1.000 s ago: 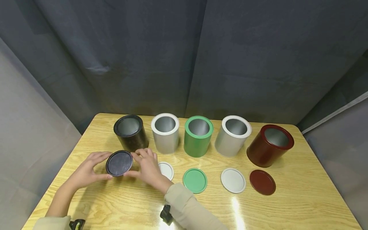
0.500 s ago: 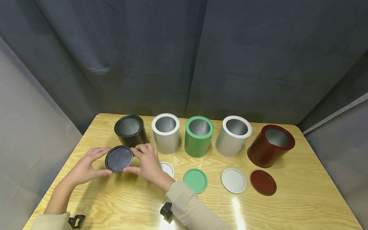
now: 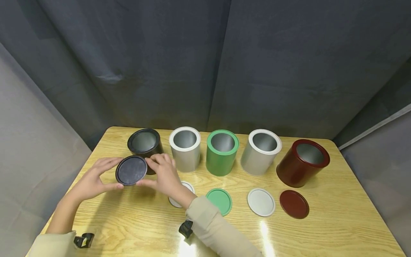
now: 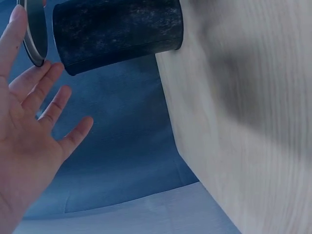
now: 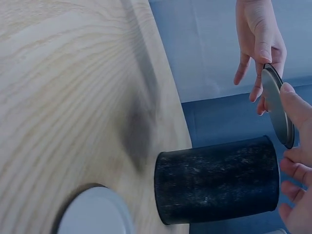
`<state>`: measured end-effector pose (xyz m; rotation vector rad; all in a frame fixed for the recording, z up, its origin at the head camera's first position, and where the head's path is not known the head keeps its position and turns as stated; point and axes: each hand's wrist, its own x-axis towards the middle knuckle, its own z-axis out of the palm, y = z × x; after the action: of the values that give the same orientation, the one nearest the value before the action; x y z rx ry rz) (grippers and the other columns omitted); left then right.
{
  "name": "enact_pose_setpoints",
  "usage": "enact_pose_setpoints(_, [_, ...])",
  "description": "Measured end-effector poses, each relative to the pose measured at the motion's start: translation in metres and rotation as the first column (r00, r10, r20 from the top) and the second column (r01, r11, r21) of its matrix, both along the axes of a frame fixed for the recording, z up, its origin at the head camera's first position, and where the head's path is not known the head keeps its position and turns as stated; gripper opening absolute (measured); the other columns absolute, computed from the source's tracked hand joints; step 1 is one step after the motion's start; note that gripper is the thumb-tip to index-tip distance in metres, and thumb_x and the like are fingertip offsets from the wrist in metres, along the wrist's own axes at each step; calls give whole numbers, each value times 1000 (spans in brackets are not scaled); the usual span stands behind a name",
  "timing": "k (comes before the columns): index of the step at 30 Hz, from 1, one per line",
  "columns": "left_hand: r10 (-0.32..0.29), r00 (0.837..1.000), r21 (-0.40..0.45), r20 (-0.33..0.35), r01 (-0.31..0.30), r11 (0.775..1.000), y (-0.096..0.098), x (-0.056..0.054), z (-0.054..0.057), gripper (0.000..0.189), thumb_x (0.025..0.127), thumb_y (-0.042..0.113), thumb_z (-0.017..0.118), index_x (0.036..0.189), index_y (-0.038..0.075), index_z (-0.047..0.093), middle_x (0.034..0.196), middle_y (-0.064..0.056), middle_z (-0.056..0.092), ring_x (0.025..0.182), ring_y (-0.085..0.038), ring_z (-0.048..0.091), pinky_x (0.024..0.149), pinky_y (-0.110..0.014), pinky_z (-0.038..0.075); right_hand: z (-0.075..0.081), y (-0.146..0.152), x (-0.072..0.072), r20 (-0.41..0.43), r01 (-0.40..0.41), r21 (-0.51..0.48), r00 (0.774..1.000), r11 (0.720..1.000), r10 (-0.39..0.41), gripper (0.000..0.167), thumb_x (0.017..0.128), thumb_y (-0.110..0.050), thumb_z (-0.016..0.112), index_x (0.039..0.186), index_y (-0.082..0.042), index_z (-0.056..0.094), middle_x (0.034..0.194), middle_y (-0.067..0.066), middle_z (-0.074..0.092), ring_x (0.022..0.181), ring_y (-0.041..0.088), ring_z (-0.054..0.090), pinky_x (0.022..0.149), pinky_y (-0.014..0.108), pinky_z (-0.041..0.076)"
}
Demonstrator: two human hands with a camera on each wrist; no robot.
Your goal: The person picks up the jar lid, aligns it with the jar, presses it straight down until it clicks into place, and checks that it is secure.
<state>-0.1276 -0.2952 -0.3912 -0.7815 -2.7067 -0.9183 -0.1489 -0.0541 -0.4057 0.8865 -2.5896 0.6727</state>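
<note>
A round black lid (image 3: 131, 170) is held between both hands, raised off the table. My left hand (image 3: 93, 178) pinches its left edge between thumb and fingers, while my right hand (image 3: 163, 175) pinches the right edge. Just behind the lid stands the black can (image 3: 145, 144), uncovered, its silvery inside showing; the lid overlaps its lower front in the head view. The right wrist view shows the lid's bare metal underside (image 5: 278, 107) close to the can's rim. From the left wrist, the lid (image 4: 35, 31) appears edge-on beside the can (image 4: 117, 34).
Along the back stand more uncovered cans: white (image 3: 185, 153), green (image 3: 221, 157), another white (image 3: 259, 157) and dark red (image 3: 298, 167). Lying before them are a white lid (image 3: 189, 185) partly behind my right arm, a green lid (image 3: 221, 200), a second white lid (image 3: 261, 202) and a dark red lid (image 3: 293, 204).
Both hands have carried the black lid upward and slightly left in the head view, toward the black can. The other cans and lids have stayed in place.
</note>
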Motion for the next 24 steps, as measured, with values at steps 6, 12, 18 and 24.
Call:
enact_pose_setpoints(6, [7, 1000, -12, -6, -7, 1000, -1, -7, 7, 75, 60, 15, 84, 125, -2, 52, 121, -23, 50, 111, -41, 39, 82, -57, 32, 8, 0, -7, -2, -9, -23, 1000, 1000, 9, 74, 63, -57, 72, 122, -13, 60, 111, -3, 53, 102, 14, 40, 82, 29, 30])
enact_pose_setpoints(12, [-5, 1000, -13, -13, 5, 1000, 0, -16, 15, 75, 60, 12, 84, 126, -3, 51, 122, -24, 49, 111, -41, 39, 81, -59, 32, 16, 1, -15, -19, 7, 1, 1000, 1000, -7, 72, 64, -58, 71, 121, -15, 61, 110, -4, 53, 102, 14, 40, 85, 31, 30])
enact_pose_setpoints(18, [-2, 1000, -12, -19, 2, 1000, 1, -24, 20, 74, 60, 10, 83, 124, -5, 51, 122, -25, 49, 111, -43, 38, 84, -60, 30, 25, 2, -23, 4, 24, 66, 1000, 998, -25, 71, 67, -61, 67, 122, -16, 60, 113, -4, 52, 105, 13, 40, 85, 31, 30])
enact_pose_setpoints(24, [-7, 999, -33, -39, 5, 999, 1, -33, 23, 72, 61, 13, 83, 123, -5, 52, 120, -25, 50, 110, -42, 39, 83, -58, 32, 30, 1, -31, 8, 35, 102, 999, 994, -36, 72, 68, -62, 65, 124, -17, 59, 115, -4, 52, 105, 13, 40, 83, 29, 30])
